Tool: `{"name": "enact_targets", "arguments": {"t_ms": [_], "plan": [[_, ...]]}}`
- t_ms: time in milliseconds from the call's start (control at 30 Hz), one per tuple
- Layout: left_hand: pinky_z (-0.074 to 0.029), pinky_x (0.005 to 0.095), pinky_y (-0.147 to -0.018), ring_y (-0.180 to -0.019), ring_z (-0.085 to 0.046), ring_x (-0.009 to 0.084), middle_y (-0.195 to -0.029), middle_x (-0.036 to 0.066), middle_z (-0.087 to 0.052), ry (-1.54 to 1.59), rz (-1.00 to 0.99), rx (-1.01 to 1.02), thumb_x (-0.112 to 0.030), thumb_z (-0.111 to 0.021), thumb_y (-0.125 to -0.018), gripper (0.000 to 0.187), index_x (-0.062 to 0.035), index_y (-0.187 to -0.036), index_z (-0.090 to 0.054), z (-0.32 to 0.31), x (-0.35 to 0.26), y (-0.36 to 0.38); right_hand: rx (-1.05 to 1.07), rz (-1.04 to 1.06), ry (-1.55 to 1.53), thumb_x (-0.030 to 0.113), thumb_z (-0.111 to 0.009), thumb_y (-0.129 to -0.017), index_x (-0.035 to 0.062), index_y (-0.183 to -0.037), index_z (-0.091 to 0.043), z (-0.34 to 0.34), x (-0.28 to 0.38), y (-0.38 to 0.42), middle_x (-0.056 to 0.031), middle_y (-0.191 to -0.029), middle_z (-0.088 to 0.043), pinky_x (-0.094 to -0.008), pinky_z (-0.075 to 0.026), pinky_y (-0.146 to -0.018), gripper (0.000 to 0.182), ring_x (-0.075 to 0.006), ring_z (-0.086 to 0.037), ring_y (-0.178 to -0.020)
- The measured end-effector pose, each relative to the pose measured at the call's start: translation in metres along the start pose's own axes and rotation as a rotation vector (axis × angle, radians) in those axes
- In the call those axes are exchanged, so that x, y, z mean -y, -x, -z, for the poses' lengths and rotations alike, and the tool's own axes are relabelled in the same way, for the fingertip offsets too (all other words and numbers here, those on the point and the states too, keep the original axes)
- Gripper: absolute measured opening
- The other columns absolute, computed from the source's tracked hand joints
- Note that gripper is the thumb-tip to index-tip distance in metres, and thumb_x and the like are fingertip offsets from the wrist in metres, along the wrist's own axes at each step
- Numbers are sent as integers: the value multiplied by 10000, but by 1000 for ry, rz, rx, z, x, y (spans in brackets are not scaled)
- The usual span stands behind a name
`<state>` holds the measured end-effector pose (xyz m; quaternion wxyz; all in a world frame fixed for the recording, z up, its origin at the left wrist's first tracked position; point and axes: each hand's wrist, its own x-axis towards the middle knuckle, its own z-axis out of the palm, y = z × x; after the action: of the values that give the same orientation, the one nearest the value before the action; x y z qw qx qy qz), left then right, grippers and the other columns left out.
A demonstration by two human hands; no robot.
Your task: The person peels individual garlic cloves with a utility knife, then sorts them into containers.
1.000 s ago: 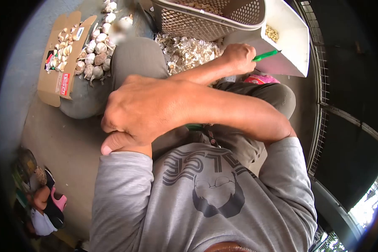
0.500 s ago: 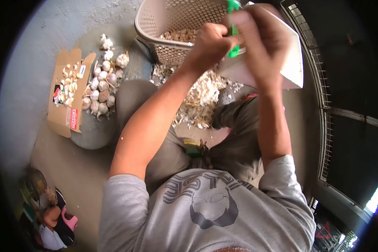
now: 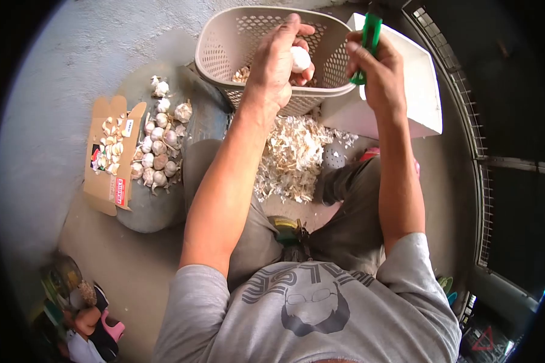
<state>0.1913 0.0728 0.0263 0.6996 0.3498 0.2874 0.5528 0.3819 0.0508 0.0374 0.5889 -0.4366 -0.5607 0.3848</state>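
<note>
My left hand (image 3: 275,63) is curled around a white garlic bulb (image 3: 300,59), above the near rim of a beige perforated basket (image 3: 224,85). Off to its right, my right hand (image 3: 381,72) grips a green cutter (image 3: 371,37), held upright and apart from the garlic; its tip is dark and hard to make out. Some garlic pieces (image 3: 241,75) show at the bottom of the basket. Below the basket, a heap of garlic skins (image 3: 293,157) lies on the floor between my legs.
At the left, a round stool (image 3: 145,212) bears several garlic bulbs (image 3: 158,147) and a cardboard box piece (image 3: 94,187) with loose cloves (image 3: 112,148). A white box (image 3: 427,91) stands right of the basket. Metal grating (image 3: 481,181) runs along the right side.
My hands have moved apart; the garlic bulb now shows in my left hand and the green cutter stands clear in my right. The view has shifted, showing more of the basket.
</note>
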Motion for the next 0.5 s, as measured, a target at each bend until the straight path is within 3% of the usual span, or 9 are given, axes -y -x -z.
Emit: {"name": "enact_targets", "arguments": {"t_ms": [33, 133, 200, 233, 333, 467, 500], "plan": [[-474, 255, -454, -556, -581, 111, -876, 48, -569, -44, 38, 46, -646, -567, -988, 635, -39, -1169, -604, 8, 1, -3, 59, -91, -68, 130, -778, -920, 17, -1143, -697, -7, 4, 6, -44, -877, -706, -249, -521, -578, 263, -98, -635, -644], [-523, 262, -528, -705, -617, 124, -911, 59, -551, -42, -79, -11, -688, -544, -978, 688, -34, -1190, -570, 6, 13, -7, 138, -82, 2, 204, -857, -862, -3, -1195, -677, -47, 7, 22, -60, -946, -726, -313, -606, -713, 432, -150, -702, -780], [-552, 295, -582, -731, -637, 142, -941, 78, -604, 7, -62, -7, -633, -577, -987, 625, -40, -1186, -567, 8, 17, -7, 198, 28, 30, 207, -877, -839, -18, -1215, -659, -57, -13, 18, -85, -1007, -732, -340, -622, -797, 489, -193, -728, -895], [-566, 311, -609, -743, -647, 152, -955, 87, -630, 31, -54, -7, -605, -594, -992, 595, -43, -1184, -566, 11, 18, -6, 209, -117, -57, 181, -854, -863, -28, -1200, -652, -55, -11, 18, -110, -1037, -727, -324, -630, -806, 445, -200, -735, -935], [-594, 296, -600, -730, -684, 163, -942, 96, -669, -76, -13, -6, -457, -623, -1023, 445, -31, -1148, -594, 3, 1, 8, 144, -175, -228, 162, -824, -893, -31, -1191, -650, -52, -2, 14, -112, -991, -727, -309, -636, -795, 396, -184, -734, -922], [-609, 289, -597, -725, -703, 156, -866, 87, -695, -359, -98, 95, -268, -653, -1016, 258, -11, -1031, -646, 9, -1, 6, 156, -184, 2, 162, -819, -899, -33, -1115, -655, -40, -5, 8, -81, -855, -723, -296, -634, -726, 334, -152, -732, -818], [-614, 297, -605, -725, -705, 155, -854, 86, -699, -455, -138, 99, -231, -654, -1014, 223, -8, -1010, -652, 11, 0, 6, 143, -185, 182, 192, -854, -869, -29, -1042, -655, -39, -5, 7, -59, -793, -701, -275, -586, -625, 344, -113, -697, -739]]}}
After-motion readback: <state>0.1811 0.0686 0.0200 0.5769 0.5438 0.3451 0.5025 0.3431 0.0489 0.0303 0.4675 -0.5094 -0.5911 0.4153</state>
